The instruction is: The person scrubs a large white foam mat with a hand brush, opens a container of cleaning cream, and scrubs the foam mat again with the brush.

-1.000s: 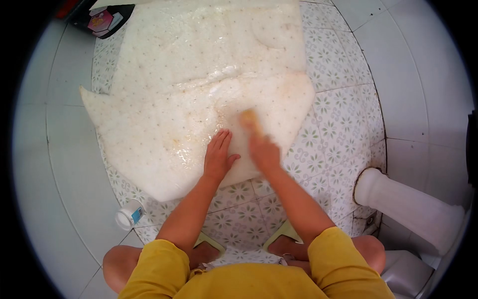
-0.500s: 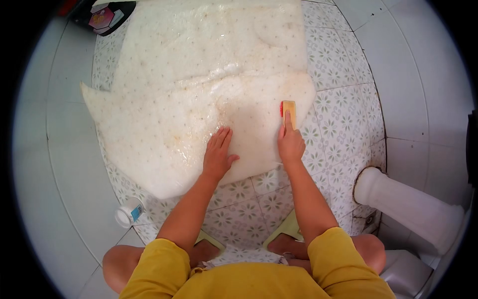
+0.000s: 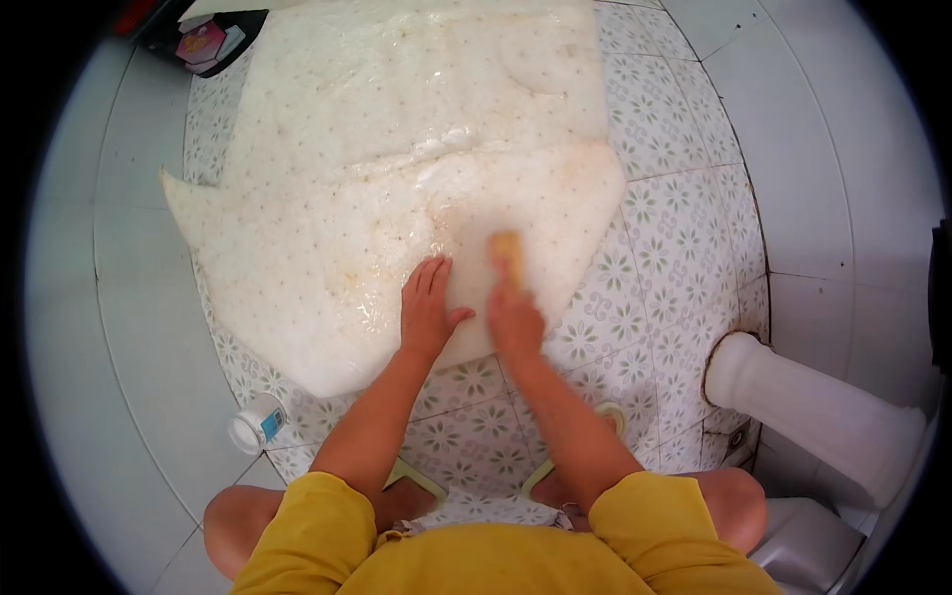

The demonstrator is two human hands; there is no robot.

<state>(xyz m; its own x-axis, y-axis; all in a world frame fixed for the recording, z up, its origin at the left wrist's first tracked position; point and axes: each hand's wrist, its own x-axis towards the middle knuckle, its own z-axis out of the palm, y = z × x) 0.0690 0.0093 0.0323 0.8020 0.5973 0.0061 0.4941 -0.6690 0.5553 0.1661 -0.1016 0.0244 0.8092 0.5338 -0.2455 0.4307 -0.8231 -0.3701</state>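
Note:
A large wet off-white mat (image 3: 327, 218) with small dark specks lies spread over the tiled floor, a crease running across its middle. My left hand (image 3: 427, 307) rests flat on its near part, fingers stretched forward and thumb apart. My right hand (image 3: 516, 319) grips a scrubbing brush (image 3: 507, 260) with a yellowish back, just to the right of my left hand and over the mat. Motion blurs both the brush and that hand. The bristles are hidden beneath the brush now. Shiny wet patches and faint brownish stains show on the mat.
A white plastic tub (image 3: 258, 424) with a blue label lies at the left wall. A dark bottle (image 3: 206, 45) with a pink label is at the upper left. A white pedestal (image 3: 808, 412) stands at right, near a floor drain (image 3: 737, 438). Pale green slippers (image 3: 421, 481) are under my feet.
My right hand has swept the brush left and slightly toward me, from the mat's right edge to near my left hand. My left hand has hardly shifted.

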